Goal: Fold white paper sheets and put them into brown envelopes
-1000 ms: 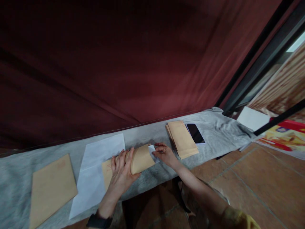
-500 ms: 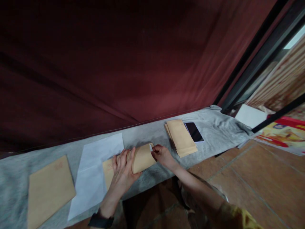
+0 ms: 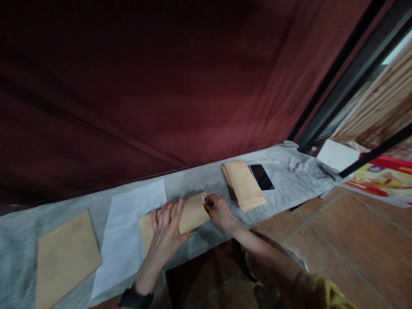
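Note:
A brown paper envelope [image 3: 193, 211] lies partly over a white sheet of paper [image 3: 120, 244], its right part bulging upward. My left hand [image 3: 165, 229] holds the envelope from above, fingers across its left part and thumb along the near edge. Red print shows beside those fingers. At the envelope's right end my right hand [image 3: 220, 211] is closed in a pinch on a small white strip [image 3: 203, 199] at the upper corner. Whether its fingertips also grip the envelope's edge is hidden.
Another brown envelope [image 3: 67, 257] lies at the far left. Right of my hands are a stack of brown envelopes [image 3: 244, 184] and a phone [image 3: 262, 177]. Grey cloth [image 3: 289, 171] covers the narrow surface. Behind it hangs a dark red curtain [image 3: 180, 107]; a colourful box [image 3: 383, 180] stands at right.
My right hand has shifted very slightly at the envelope's right end, still pinching. My left hand and the envelope stay in place. The view has tilted a little.

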Tool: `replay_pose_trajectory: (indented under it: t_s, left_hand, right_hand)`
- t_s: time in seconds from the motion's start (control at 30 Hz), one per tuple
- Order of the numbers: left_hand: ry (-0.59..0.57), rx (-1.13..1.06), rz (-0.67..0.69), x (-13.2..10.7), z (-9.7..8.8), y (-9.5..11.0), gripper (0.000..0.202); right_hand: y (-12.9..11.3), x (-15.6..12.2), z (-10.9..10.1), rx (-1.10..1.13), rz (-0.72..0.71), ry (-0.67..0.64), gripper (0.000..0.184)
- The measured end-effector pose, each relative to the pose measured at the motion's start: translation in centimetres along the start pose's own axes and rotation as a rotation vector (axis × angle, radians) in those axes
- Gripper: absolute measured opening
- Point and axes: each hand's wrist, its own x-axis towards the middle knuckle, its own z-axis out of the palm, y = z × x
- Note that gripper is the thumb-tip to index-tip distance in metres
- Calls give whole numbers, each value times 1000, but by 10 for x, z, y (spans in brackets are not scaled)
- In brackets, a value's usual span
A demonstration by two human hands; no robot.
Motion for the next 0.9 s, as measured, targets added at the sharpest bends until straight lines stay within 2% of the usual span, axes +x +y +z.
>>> replay_pose_trajectory:
  t_s: [0.27, 0.53, 0.67, 0.8, 0.9]
  left_hand:
    - [3, 6, 18, 1, -1, 0, 102]
    - [13, 3, 29, 2, -5, 2, 97]
    - [17, 11, 42, 2, -6, 1, 95]
    - [5, 33, 60, 3, -7, 0, 90]
    - [9, 20, 31, 3, -7, 1, 90]
  right_hand:
    - [-5, -3, -2, 23, 88, 21, 8]
    - [-5, -4, -3, 91, 112, 51, 13]
    - [-1, -1, -2, 224, 145, 69, 27]
    - [4, 2, -1, 410, 174, -68, 6]
    - [6, 2, -2, 557, 254, -82, 19]
